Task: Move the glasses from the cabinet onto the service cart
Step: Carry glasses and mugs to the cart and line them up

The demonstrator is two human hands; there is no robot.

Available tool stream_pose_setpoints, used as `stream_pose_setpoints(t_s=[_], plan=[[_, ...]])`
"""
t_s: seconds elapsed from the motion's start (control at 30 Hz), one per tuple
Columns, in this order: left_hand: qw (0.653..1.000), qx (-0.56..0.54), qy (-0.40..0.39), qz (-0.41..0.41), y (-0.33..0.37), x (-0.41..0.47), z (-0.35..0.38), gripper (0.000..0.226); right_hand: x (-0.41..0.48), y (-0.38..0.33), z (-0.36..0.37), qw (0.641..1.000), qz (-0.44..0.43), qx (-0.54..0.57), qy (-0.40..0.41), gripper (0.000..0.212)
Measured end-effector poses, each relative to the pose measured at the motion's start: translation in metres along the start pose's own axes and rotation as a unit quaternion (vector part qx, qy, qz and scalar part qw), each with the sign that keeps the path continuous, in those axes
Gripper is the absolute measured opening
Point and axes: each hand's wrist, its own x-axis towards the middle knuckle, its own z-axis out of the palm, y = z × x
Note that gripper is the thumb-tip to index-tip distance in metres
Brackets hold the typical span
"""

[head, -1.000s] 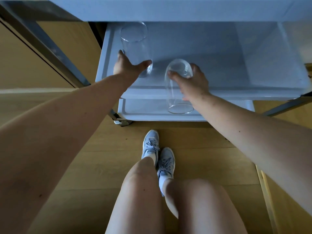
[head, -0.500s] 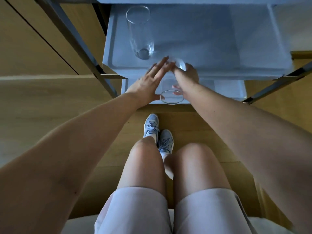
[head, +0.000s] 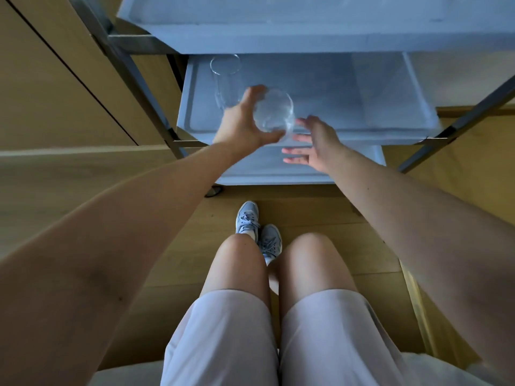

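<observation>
A clear tall glass (head: 274,111) is held in my left hand (head: 242,122), above the front edge of the service cart's middle tray (head: 348,107). The glass is tilted with its round end facing me. A second clear glass (head: 224,79) stands upright on the left of that tray, just behind my left hand. My right hand (head: 312,144) hovers with fingers spread beside the held glass, over the tray's front rim, holding nothing.
The cart has a top tray (head: 278,26) overhead, a lower tray (head: 250,171) below, metal legs (head: 133,79) and a caster (head: 213,190). Wooden panels stand at left (head: 55,79). My knees and shoes are close in front of the cart on the wooden floor.
The glass passed from my right hand to my left hand and rose to the middle tray's front. My right hand let go and opened. The view tilted down.
</observation>
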Motion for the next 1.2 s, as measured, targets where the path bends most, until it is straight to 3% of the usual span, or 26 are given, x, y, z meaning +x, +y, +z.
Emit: stream_pose_setpoints(t_s=[0.03, 0.1, 0.17, 0.27, 0.37, 0.5, 0.7, 0.8, 1.0, 1.2], plan=[[0.999, -0.021, 0.016, -0.032, 0.001, 0.003, -0.003, 0.079, 0.001, 0.006, -0.006, 0.995, -0.046, -0.092, 0.011, 0.044], [0.996, -0.045, 0.019, -0.071, 0.003, 0.007, -0.005, 0.076, 0.003, 0.017, -0.014, 0.945, -0.16, -0.285, 0.017, 0.072], [0.995, -0.057, 0.007, -0.081, 0.005, 0.008, -0.004, 0.075, 0.001, 0.022, -0.012, 0.904, -0.241, -0.352, -0.016, 0.095], [0.992, -0.09, 0.026, -0.084, 0.006, 0.008, 0.003, 0.077, 0.004, 0.024, -0.001, 0.892, -0.3, -0.338, -0.02, 0.105], [0.988, -0.122, 0.05, -0.083, 0.003, 0.013, 0.01, 0.078, 0.012, 0.023, 0.009, 0.883, -0.343, -0.316, 0.062, 0.089], [0.983, -0.146, 0.079, -0.08, -0.008, 0.025, 0.023, 0.078, 0.031, 0.02, 0.012, 0.854, -0.384, -0.338, 0.096, 0.078], [0.96, -0.117, 0.187, -0.173, -0.051, 0.041, 0.048, 0.071, 0.077, 0.026, 0.018, 0.865, -0.377, -0.294, 0.156, 0.08], [0.939, -0.103, 0.237, -0.226, -0.074, 0.056, 0.051, 0.083, 0.101, 0.026, 0.026, 0.876, -0.37, -0.259, 0.168, 0.088], [0.947, -0.092, 0.185, -0.247, -0.105, 0.09, 0.051, 0.107, 0.138, 0.022, 0.045, 0.868, -0.379, -0.264, 0.182, 0.092], [0.95, -0.091, 0.191, -0.229, -0.129, 0.105, 0.057, 0.091, 0.166, 0.021, 0.053, 0.856, -0.398, -0.289, 0.157, 0.094]])
